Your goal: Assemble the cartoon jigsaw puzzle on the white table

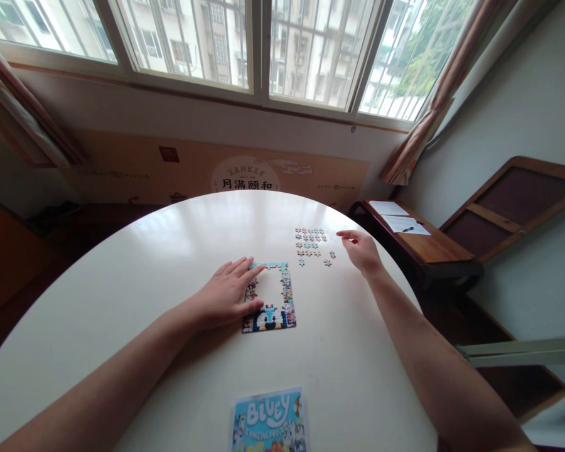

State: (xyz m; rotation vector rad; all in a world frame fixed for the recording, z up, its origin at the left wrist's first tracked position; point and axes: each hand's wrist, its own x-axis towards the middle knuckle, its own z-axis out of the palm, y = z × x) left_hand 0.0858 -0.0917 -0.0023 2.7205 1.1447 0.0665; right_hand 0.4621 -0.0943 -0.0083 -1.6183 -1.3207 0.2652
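My left hand (233,289) lies flat with its fingers spread over the left side of a partly assembled jigsaw puzzle (288,295). The puzzle shows a patterned border and a blue cartoon face along its near edge; the middle shows bare white. To the right of the loose jigsaw pieces (311,237), my right hand (361,252) hovers with its fingers curled and the index finger and thumb close together. Whatever may be between those fingertips is too small to make out. The loose pieces lie in rough rows, with a few set apart nearer me.
A blue "Bluey" picture sheet (269,422) lies at the near edge of the round white table (136,301). Beyond the table's right edge stands a low wooden side table (445,247) with papers (402,225) and a pen on it. Windows and curtains are behind.
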